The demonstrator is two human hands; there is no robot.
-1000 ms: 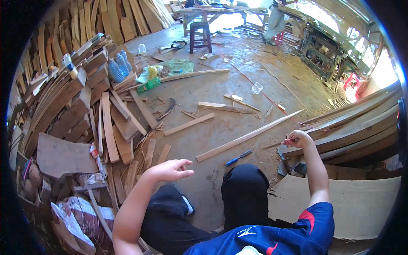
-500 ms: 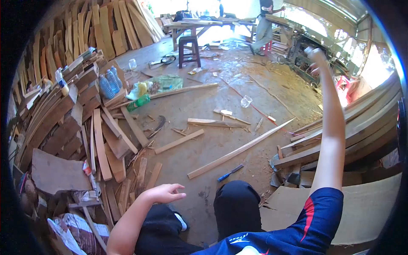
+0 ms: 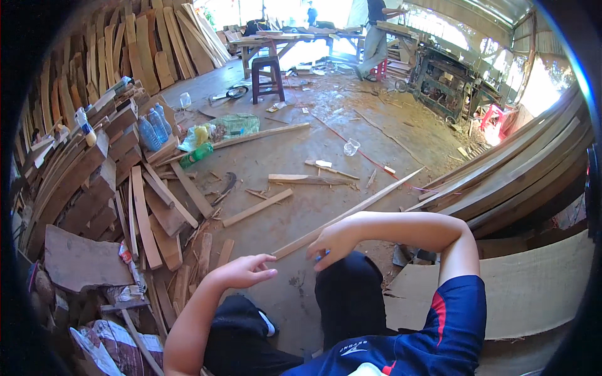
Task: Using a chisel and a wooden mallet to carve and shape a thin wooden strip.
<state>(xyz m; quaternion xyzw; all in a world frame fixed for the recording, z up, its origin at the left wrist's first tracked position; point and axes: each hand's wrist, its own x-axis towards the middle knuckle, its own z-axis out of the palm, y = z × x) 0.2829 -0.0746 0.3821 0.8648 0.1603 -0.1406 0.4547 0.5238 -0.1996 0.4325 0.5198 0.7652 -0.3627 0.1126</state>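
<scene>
My left hand (image 3: 249,271) hovers over my left leg, fingers loosely bent, thumb apart, holding nothing. My right hand (image 3: 335,243) reaches across in front of my right knee, its fingers curved downward and apart. Between and below those fingers shows a bit of the blue handle of a chisel (image 3: 322,254); the rest of it is hidden, and no firm grip shows. Just beyond both hands a long, tapering wood strip (image 3: 370,200) lies slanted on the floor, its near end close to my left fingertips.
Wood pieces (image 3: 147,219) and stacked timber (image 3: 75,182) crowd the left. More curved boards (image 3: 520,169) lie on the right beside a broad pale slab (image 3: 501,291). A clear plastic cup (image 3: 351,147), a sickle (image 3: 227,187) and a dark stool (image 3: 268,78) stand or lie farther off. Another person (image 3: 376,37) is at the back.
My right arm has come down from stretched far out at the right, and its hand is now over the chisel. My left hand has hardly moved. The view has shifted slightly.
</scene>
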